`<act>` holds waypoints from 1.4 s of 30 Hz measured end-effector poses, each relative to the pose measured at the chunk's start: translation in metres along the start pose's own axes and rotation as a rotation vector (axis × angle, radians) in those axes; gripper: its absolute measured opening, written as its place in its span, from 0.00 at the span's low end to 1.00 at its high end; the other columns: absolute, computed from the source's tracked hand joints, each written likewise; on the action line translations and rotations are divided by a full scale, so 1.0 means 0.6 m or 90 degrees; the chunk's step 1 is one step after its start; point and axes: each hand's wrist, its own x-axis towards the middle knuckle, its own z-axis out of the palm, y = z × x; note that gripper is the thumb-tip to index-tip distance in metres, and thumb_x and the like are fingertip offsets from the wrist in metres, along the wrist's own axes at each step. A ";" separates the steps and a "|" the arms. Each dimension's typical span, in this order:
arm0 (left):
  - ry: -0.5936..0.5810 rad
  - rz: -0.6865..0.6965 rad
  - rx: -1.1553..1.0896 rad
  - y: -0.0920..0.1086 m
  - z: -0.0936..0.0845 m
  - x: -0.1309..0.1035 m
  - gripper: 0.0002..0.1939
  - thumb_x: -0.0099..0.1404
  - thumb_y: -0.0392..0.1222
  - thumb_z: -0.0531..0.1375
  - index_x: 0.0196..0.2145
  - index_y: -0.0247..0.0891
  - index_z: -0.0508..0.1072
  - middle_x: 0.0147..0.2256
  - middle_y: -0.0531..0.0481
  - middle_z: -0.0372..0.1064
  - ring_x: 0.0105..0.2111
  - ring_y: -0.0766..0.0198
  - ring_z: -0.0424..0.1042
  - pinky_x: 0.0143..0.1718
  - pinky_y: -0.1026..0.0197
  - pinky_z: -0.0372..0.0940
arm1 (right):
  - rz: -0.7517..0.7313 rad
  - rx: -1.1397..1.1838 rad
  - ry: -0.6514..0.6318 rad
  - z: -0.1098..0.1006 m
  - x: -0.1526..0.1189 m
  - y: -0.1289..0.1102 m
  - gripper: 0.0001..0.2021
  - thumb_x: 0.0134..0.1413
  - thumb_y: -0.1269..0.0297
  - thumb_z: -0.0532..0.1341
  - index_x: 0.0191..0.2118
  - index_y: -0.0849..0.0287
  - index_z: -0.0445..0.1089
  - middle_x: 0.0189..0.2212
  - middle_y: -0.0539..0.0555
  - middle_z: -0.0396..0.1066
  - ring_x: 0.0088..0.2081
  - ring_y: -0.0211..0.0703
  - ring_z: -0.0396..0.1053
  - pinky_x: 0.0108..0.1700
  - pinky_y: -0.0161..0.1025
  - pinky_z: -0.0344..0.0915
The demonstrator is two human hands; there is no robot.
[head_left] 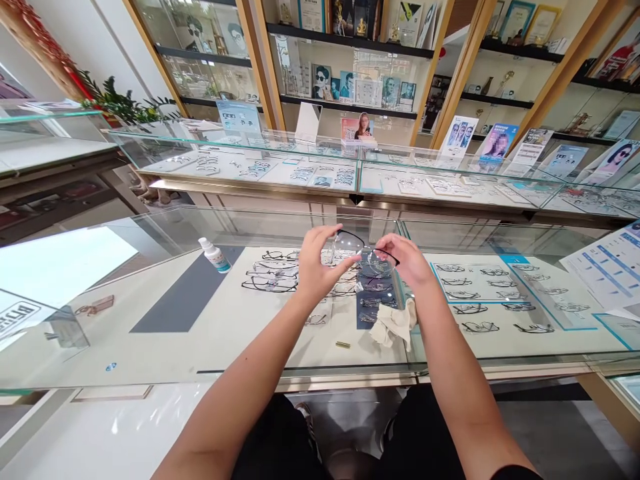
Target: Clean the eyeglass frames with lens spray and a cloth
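Note:
A pair of glasses (349, 243) with dark upper rims and clear lenses is held up over the glass counter, between my two hands. My left hand (317, 262) grips its left side, thumb below and fingers above. At the other lens, the fingers of my right hand (407, 259) are closed on the frame. Below my right hand a crumpled cream cloth (395, 325) lies on the counter. Several rows of glasses (270, 283) show beneath and beside my hands. A white spray bottle (214, 255) stands to the left.
A small gold-coloured bar (343, 345) lies near the counter's front edge (300, 381). More framed glasses (480, 327) are laid out at the right, near a leaning printed sheet (610, 267). Behind runs a second glass display case (280, 177), with shelves beyond.

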 end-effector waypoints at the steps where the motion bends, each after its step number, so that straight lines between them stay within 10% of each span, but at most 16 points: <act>1: 0.026 -0.015 -0.006 -0.004 -0.003 0.003 0.34 0.65 0.66 0.70 0.59 0.43 0.76 0.53 0.40 0.77 0.53 0.48 0.75 0.55 0.45 0.71 | -0.025 0.011 0.054 -0.003 0.005 0.003 0.18 0.55 0.43 0.70 0.34 0.55 0.78 0.34 0.53 0.77 0.36 0.44 0.72 0.39 0.41 0.69; 12: 0.190 -0.114 -0.033 -0.039 -0.012 0.018 0.31 0.67 0.62 0.70 0.60 0.42 0.75 0.54 0.40 0.74 0.53 0.52 0.75 0.53 0.50 0.71 | -0.202 -0.035 0.462 -0.010 0.023 0.005 0.14 0.55 0.52 0.67 0.27 0.54 0.66 0.27 0.47 0.67 0.29 0.37 0.64 0.30 0.37 0.58; 23: 0.228 -0.078 -0.010 -0.040 -0.010 0.015 0.33 0.67 0.60 0.71 0.61 0.39 0.73 0.55 0.38 0.73 0.53 0.52 0.73 0.53 0.51 0.70 | -0.419 -0.276 0.249 0.047 0.082 -0.157 0.09 0.62 0.56 0.66 0.32 0.53 0.73 0.32 0.49 0.70 0.35 0.41 0.67 0.42 0.42 0.65; 35: 0.250 -0.059 0.022 -0.039 -0.014 0.024 0.30 0.67 0.57 0.71 0.60 0.39 0.74 0.54 0.38 0.73 0.50 0.53 0.74 0.50 0.51 0.72 | -0.272 -0.443 0.156 0.051 0.083 -0.147 0.07 0.60 0.59 0.63 0.41 0.53 0.76 0.45 0.54 0.76 0.40 0.46 0.71 0.44 0.46 0.66; 42: 0.287 0.036 0.018 0.065 -0.041 0.147 0.31 0.65 0.56 0.73 0.60 0.41 0.75 0.54 0.41 0.74 0.51 0.54 0.74 0.50 0.52 0.73 | -0.353 -0.463 0.185 0.064 0.050 -0.170 0.19 0.61 0.63 0.62 0.57 0.51 0.71 0.58 0.58 0.75 0.51 0.52 0.75 0.48 0.51 0.71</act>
